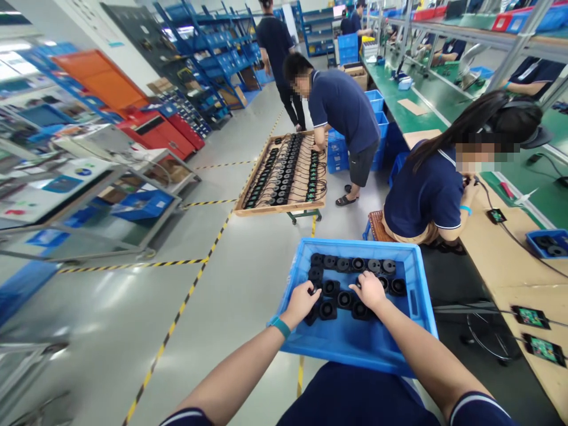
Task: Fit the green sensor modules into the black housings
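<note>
A blue plastic crate point(355, 346) stands in front of my body, with several black round parts point(344, 299) lying on its floor in loose rows. Each part shows a ring or hole in its middle; their exact kind is unclear. My left hand point(302, 303), a teal band at its wrist, is closed on a black round part point(315, 290) at the crate's left side. Over the middle of the crate, my right hand point(371, 290) has thumb and fingers pinched together at a black part, mostly hidden by the fingers.
Ahead, a wooden tray point(242, 208) on a wheeled stand carries rows of wired black parts; a person point(346, 112) bends over it. To the right, a seated person point(426, 189) works at a bench point(497, 260) holding circuit boards point(530, 316). Yellow-black tape marks the floor.
</note>
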`<state>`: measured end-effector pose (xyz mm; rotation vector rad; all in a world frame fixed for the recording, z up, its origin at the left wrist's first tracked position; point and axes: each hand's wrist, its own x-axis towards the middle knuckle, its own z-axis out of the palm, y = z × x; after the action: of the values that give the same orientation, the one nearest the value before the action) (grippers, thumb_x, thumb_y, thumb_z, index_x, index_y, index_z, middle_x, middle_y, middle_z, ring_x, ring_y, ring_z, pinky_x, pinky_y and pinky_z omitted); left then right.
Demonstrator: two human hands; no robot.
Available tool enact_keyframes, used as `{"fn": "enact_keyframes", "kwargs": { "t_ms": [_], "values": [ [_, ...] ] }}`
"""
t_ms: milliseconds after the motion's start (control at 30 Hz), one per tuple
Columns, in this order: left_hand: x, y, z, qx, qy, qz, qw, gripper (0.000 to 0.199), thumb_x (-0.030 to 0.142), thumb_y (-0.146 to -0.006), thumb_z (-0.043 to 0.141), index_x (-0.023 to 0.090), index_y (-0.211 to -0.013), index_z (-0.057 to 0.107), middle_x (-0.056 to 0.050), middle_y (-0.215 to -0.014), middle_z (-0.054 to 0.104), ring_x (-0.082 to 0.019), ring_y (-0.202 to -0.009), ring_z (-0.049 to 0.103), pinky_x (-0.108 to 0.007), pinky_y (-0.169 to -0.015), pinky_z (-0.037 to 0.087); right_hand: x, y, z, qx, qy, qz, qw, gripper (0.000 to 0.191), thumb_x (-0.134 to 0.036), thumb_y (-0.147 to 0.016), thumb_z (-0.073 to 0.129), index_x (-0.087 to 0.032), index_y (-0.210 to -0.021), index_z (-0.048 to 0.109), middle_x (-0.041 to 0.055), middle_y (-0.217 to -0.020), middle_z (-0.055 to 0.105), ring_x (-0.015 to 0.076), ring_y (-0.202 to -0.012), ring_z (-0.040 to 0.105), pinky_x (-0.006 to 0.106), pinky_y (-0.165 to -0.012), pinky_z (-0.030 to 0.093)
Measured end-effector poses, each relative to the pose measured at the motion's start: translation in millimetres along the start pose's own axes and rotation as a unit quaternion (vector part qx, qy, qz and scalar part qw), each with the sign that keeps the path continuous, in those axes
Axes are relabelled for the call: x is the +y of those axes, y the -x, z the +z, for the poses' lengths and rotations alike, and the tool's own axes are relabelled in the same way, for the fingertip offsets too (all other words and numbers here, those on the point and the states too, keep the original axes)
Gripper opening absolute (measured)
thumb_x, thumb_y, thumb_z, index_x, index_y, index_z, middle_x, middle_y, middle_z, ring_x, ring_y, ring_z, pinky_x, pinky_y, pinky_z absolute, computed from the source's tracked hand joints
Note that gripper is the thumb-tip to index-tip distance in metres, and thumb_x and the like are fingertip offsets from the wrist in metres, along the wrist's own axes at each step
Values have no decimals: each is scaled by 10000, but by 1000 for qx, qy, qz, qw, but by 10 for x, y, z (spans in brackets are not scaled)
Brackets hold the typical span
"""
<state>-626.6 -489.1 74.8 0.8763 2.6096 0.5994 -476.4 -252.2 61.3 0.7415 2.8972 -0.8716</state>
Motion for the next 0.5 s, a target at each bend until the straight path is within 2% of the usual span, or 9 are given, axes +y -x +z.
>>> {"fn": "enact_keyframes", "kwargs": {
  "t_ms": [100,200,267,333,400,500],
  "values": [
    [49,-179,50,35,21,-31,999,172,363,-910,567,195,-869,561,-4,-769,619,-164,-726,593,-277,-715,454,64,69,-85,40,-87,59,994,405,-562,-946,542,-191,-785,571,119,-924,660,264,-964,627,353,-885,470],
    [81,-330,66,38,39,-47,997,158,262,-902,555,180,-1035,571,-32,-858,662,-173,-791,642,-286,-761,487,172,168,-262,63,-197,127,970,506,-656,-958,413,-205,-758,527,94,-773,676,245,-764,680,340,-726,521],
    [90,-406,55,21,44,-47,998,219,179,-891,533,180,-1106,571,-26,-850,671,-165,-788,655,-281,-771,498,230,258,-405,67,-271,154,948,551,-699,-955,336,-206,-803,531,99,-775,706,242,-710,704,331,-648,542],
    [99,-460,27,1,40,-44,998,255,101,-870,511,183,-1099,588,-28,-866,683,-162,-819,663,-278,-801,501,265,362,-520,68,-329,163,927,572,-715,-946,306,-202,-859,545,120,-829,734,254,-736,729,344,-637,569],
    [120,-488,-15,-10,26,-48,998,258,44,-838,514,168,-1044,607,-57,-931,695,-173,-896,668,-285,-849,496,298,463,-569,84,-415,188,886,553,-727,-904,394,-200,-895,561,133,-855,744,277,-781,742,372,-667,594],
    [183,-498,-70,-12,-11,-70,997,247,38,-828,559,130,-1050,615,-129,-1029,693,-217,-974,674,-307,-870,497,420,527,-503,122,-560,262,777,521,-656,-753,655,-213,-1016,580,111,-872,751,295,-813,748,394,-687,606]
  ]
}}
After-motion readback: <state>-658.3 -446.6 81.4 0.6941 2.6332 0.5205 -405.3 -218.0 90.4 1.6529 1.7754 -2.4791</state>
